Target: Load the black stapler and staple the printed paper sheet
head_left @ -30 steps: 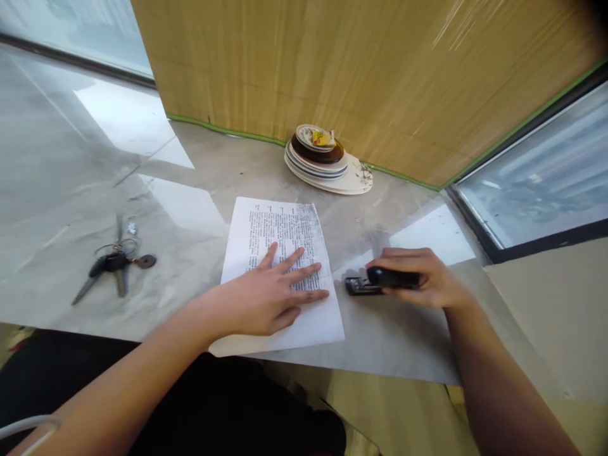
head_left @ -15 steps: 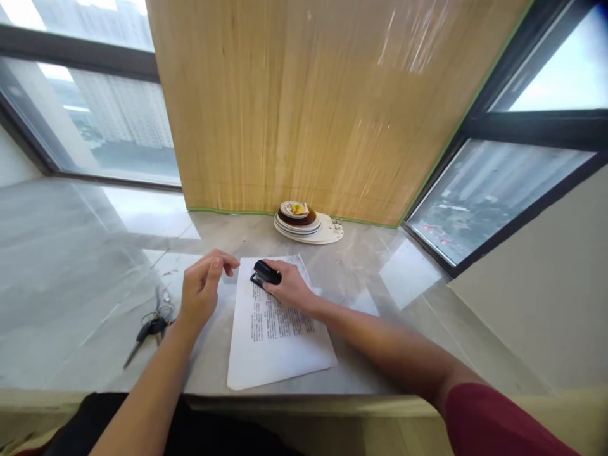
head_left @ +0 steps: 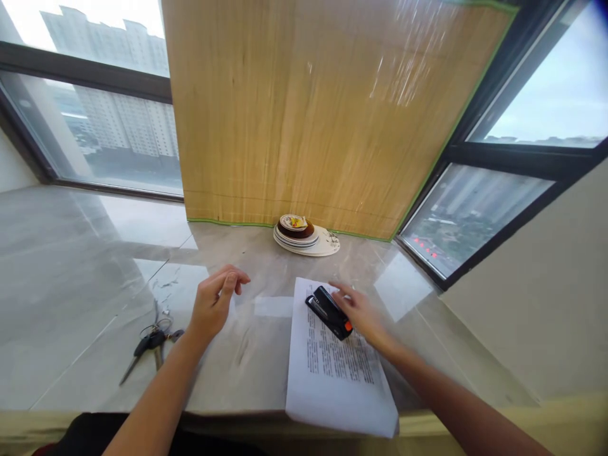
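A black stapler [head_left: 331, 313] with an orange-red patch at its near end lies slanted on the upper part of some printed paper [head_left: 339, 399]. My right hand [head_left: 357, 310] is just right of the stapler, fingers stretched and apart, with no grip on it. Whether a fingertip still touches the stapler is unclear. The paper lies on the grey counter, its near edge sticking out past the counter's front. Left of the paper, my left hand [head_left: 216, 303] hovers above the counter, loosely bent, with nothing seen in it.
Keys [head_left: 152, 341] on a ring lie beside my left forearm. At the back, a stack of plates [head_left: 295, 235] with a small yellow packet [head_left: 298, 222] on top stands on the stone counter [head_left: 247, 354], before a bamboo-like blind [head_left: 304, 114]. Windows flank both sides.
The paper and stapler have shifted right and toward me. My right hand has let go of the stapler and opened. My left hand has barely moved.
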`<state>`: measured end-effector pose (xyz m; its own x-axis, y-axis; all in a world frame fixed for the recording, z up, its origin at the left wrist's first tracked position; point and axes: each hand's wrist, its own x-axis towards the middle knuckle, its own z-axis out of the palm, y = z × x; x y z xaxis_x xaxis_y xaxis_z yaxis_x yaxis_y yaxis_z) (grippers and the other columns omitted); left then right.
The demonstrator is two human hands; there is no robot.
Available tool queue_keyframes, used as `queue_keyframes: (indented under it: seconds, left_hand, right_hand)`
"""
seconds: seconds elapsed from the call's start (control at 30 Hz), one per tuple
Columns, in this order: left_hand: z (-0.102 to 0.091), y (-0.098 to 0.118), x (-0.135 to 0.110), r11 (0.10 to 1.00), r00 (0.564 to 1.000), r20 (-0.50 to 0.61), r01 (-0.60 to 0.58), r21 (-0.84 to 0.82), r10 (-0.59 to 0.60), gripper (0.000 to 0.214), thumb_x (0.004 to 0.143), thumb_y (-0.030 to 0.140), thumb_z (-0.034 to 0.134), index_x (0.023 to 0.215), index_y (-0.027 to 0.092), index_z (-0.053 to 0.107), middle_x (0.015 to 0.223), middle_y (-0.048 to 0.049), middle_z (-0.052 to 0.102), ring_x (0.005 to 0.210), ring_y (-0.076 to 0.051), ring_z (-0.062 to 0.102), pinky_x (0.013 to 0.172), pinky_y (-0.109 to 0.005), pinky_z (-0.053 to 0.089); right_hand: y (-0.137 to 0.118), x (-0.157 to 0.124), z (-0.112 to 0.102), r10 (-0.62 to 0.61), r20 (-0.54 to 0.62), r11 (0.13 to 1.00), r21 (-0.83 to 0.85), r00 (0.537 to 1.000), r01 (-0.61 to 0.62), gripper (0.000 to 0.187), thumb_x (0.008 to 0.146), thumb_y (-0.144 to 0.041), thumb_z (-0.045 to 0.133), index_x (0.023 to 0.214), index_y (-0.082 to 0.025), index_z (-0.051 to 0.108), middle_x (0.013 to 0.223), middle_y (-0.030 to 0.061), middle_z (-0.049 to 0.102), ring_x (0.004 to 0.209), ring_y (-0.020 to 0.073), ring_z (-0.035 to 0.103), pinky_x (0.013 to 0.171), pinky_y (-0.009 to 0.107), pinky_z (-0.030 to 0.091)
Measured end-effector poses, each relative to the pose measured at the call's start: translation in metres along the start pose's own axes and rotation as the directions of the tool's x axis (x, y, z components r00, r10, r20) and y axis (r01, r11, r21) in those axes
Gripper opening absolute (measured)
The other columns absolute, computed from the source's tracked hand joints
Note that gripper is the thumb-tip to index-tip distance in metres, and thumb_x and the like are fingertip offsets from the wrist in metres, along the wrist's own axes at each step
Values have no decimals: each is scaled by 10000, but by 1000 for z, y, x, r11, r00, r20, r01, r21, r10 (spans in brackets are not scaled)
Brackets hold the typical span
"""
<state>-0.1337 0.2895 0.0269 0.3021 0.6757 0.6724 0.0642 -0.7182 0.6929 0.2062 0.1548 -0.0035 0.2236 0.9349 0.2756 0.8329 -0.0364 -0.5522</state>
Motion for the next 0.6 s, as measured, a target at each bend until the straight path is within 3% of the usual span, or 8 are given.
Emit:
queue_keyframes:
  seconds: [0.07,0.13,0.2,0.3,0.43,0.6]
  left_hand:
    - [-3,-2,0,1000,1000,-20,-11,27,12,400,1092,370,442,892,180,731,828,-55,665,692,-161,590,696,-323,460]
    - [-5,-3,1,999,999,-54,-7,50,10,402,1093,363,443,880,178,729,788,-42,643,660,-153,573,675,-318,445]
    - [-7,-2,1,998,996,-83,14,54,-9,410,1096,360,434,871,179,726,738,-27,612,637,-150,559,658,-313,434]
    - [-7,0,1,998,994,-100,38,54,-33,412,1096,364,431,867,183,721,701,-18,588,625,-151,552,649,-309,434]
    - [-7,5,-1,997,988,-144,55,60,-46,421,1090,394,431,859,188,717,711,-27,594,640,-161,562,638,-310,443]
    - [-10,8,0,994,952,-288,112,2,-107,436,1083,410,435,810,184,689,698,-22,573,611,-147,528,586,-297,414]
  right_hand:
    - [14,15,-1,10,-51,991,-133,999,-17,490,1072,-450,371,1321,-146,664,1059,126,754,917,255,757,836,426,630]
    - [25,30,4,-25,-57,974,-228,998,11,482,1038,-430,456,1344,-103,632,1310,213,684,1209,317,691,1031,492,566]
    - [31,42,16,-54,5,965,-258,999,53,527,985,-401,563,1396,-71,595,1495,275,562,1434,377,533,1182,548,442]
    - [27,58,42,-73,111,951,-293,991,103,544,994,-340,536,1447,-37,543,1575,326,469,1518,420,426,1235,611,346]
    - [-10,83,85,-120,207,935,-306,971,181,587,1033,-307,447,1530,5,434,1637,340,360,1570,423,325,1257,634,279]
    - [-93,117,149,-221,278,927,-239,935,290,658,1041,-347,453,1577,25,363,1671,307,312,1595,391,278,1282,582,254]
